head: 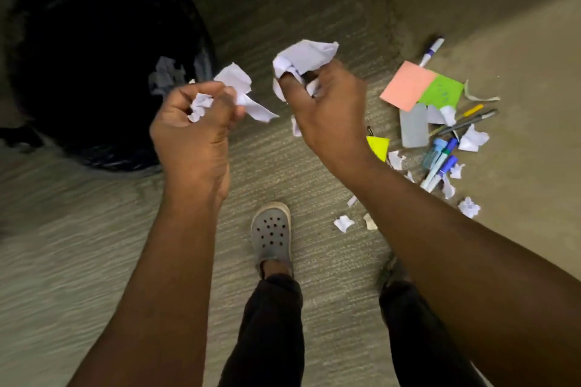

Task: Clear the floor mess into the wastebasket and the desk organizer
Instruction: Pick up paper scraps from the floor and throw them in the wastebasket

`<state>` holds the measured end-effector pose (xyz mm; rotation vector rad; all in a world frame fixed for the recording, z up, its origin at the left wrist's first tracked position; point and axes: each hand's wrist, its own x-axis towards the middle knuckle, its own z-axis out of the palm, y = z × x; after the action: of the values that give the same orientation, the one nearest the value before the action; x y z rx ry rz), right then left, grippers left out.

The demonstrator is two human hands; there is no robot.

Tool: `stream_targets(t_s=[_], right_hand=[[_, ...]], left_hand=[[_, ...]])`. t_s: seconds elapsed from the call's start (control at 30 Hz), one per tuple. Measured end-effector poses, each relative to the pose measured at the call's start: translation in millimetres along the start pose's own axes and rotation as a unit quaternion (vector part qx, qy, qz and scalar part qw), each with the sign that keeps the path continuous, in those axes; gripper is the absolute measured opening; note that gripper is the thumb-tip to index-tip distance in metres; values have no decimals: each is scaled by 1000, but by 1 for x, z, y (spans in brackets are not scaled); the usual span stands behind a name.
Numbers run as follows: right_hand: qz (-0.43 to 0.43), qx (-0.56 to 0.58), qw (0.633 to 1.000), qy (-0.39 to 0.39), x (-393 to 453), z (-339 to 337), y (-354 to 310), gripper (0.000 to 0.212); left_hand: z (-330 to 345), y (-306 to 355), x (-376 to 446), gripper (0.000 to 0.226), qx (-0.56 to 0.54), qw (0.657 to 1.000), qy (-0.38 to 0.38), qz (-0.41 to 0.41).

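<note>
My left hand (196,132) is closed around crumpled white paper (239,85), just right of the black-lined wastebasket (94,50). My right hand (327,107) grips a second wad of white paper (306,56) a little farther right. Some crumpled paper (165,74) lies inside the basket. On the carpet at right sits the mess: pink sticky note (407,85), green sticky note (441,91), yellow note (379,146), a grey card (413,130), markers (438,163), pencils and pens (468,119), a white marker (432,52) and several paper scraps (471,138). No desk organizer is in view.
My foot in a grey clog (272,231) stands on the carpet between my arms; my other leg (418,324) is under the right forearm. Small scraps (344,223) lie near the clog. A lighter floor strip (534,72) runs along the right.
</note>
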<state>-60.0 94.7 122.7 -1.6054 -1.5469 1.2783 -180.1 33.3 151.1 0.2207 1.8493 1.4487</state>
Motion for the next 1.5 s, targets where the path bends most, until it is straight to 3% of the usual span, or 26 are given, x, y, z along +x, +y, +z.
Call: stream_targets(t_s=[0.13, 0.23, 0.3, 0.43, 0.5, 0.6, 0.7, 0.77, 0.87, 1.0, 1.07, 1.17, 1.27, 1.37, 1.43, 1.5], right_hand=[[-55, 32, 998, -4, 6, 63, -60, 19], [-79, 55, 995, -12, 3, 109, -86, 19], [-73, 48, 995, -51, 5, 135, -92, 30], [-38, -90, 967, -236, 14, 166, -83, 80], [-62, -184, 943, -272, 13, 166, -76, 84], [-140, -196, 951, -192, -3, 146, -66, 65], [-186, -117, 973, -71, -31, 109, -40, 41], [-164, -100, 981, -24, -51, 80, -6, 29], [-73, -143, 987, -26, -82, 29, 65, 24], [66, -247, 965, -55, -116, -42, 174, 27], [133, -290, 945, -74, -126, -74, 221, 31], [221, -346, 910, -61, -130, -113, 278, 41], [259, -382, 887, -32, -125, -139, 320, 51], [262, -388, 882, -59, -119, -150, 351, 63], [233, -399, 882, -93, -118, -151, 365, 67], [188, -413, 884, -116, -118, -149, 374, 65]], left_hand=[[-56, 37, 38, 13, 98, 980, 105, 139], [-95, 45, 66, 4, 263, 920, 167, 238], [-113, 43, 80, 14, 336, 887, 177, 262], [-131, 31, 101, 34, 460, 870, 58, 166], [-135, 23, 106, 45, 520, 848, 2, 101], [-135, 13, 96, 51, 575, 814, 0, 83], [-125, 1, 68, 51, 552, 811, 56, 183], [-110, -13, 43, 40, 497, 824, 73, 262], [-77, -53, 1, 25, 455, 840, 1, 296], [-32, -136, -46, 22, 479, 840, -164, 195], [-11, -182, -61, 30, 493, 823, -244, 139], [21, -243, -75, 49, 538, 767, -340, 79], [55, -293, -81, 65, 573, 728, -371, 67], [85, -330, -79, 77, 617, 683, -377, 103], [100, -345, -77, 79, 642, 652, -377, 140], [110, -354, -78, 77, 652, 644, -366, 162]])
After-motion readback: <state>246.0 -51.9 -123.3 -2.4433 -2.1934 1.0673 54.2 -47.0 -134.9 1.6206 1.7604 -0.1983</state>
